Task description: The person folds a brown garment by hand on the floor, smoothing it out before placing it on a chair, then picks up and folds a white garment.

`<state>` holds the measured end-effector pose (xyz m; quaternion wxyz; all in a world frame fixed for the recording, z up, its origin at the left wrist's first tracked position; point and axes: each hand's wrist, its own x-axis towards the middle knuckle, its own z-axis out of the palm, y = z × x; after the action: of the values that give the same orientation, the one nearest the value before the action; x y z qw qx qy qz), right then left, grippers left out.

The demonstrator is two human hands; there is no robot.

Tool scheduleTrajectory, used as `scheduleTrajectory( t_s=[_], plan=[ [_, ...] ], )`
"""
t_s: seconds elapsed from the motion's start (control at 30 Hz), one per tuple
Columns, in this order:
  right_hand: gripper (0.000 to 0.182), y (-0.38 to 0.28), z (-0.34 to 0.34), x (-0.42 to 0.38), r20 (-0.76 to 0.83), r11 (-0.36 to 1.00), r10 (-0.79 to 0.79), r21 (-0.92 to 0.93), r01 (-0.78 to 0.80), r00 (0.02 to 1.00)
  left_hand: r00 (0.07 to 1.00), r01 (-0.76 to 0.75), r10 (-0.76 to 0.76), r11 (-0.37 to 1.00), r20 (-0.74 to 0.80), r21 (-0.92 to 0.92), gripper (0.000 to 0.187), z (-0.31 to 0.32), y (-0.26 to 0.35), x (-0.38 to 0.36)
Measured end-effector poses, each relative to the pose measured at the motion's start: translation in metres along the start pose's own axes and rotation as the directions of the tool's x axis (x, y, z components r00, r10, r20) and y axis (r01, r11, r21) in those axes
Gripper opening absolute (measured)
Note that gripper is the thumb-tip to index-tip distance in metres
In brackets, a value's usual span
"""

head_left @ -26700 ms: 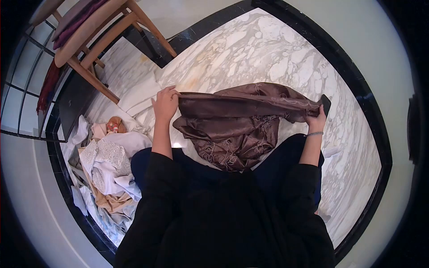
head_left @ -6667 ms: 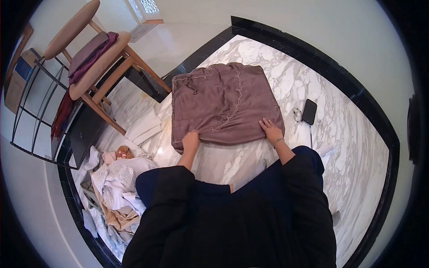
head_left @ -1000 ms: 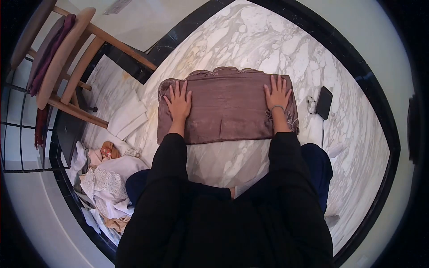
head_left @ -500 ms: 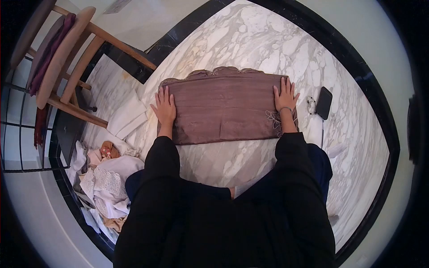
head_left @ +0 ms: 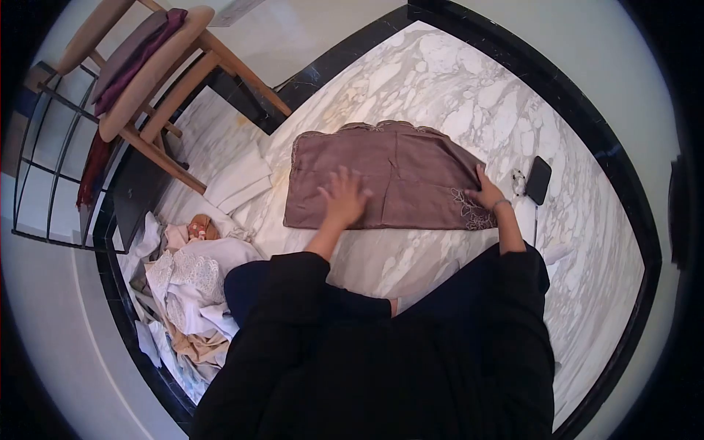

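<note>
Likely light, soft and slippery, the brown cloth lay folded on the floor, best held by its corners; left hand splayed over it, right hand at its edge, grip unclear

No text, label, brand, number or sign can be read here. Far to the left of the fingers of the left hand, a brown cardboard box carries a dark blue patch, too dim and small to tell if letters stand on it.
</note>
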<state>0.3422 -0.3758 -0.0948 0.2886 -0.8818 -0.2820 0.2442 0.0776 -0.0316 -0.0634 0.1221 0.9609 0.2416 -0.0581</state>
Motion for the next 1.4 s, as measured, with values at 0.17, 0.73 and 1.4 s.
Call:
scheduleTrajectory(
  t_s=[0.17, 0.73, 1.4],
  plan=[
    [0.126, -0.022, -0.017, -0.049, -0.035, 0.893, 0.45, 0.001, -0.45, 0.892, 0.97, -0.238, 0.24, 0.971, -0.049, 0.032, 0.082, 0.058, 0.085, -0.047],
    [0.026, -0.003, -0.057, -0.097, 0.257, 0.283, 0.53, 0.845, -0.454, 0.808, 0.72, -0.09, 0.085, 0.996, 0.689, -0.028, 0.07, -0.015, -0.028, -0.051],
    [0.091, -0.26, 0.056, 0.014, 0.044, 0.733, -0.104, 0.678, 0.047, 0.994, 0.756, 0.647, -0.006, 0.166, 0.655, -0.744, 0.09, -0.047, -0.092, -0.023]
  ],
)
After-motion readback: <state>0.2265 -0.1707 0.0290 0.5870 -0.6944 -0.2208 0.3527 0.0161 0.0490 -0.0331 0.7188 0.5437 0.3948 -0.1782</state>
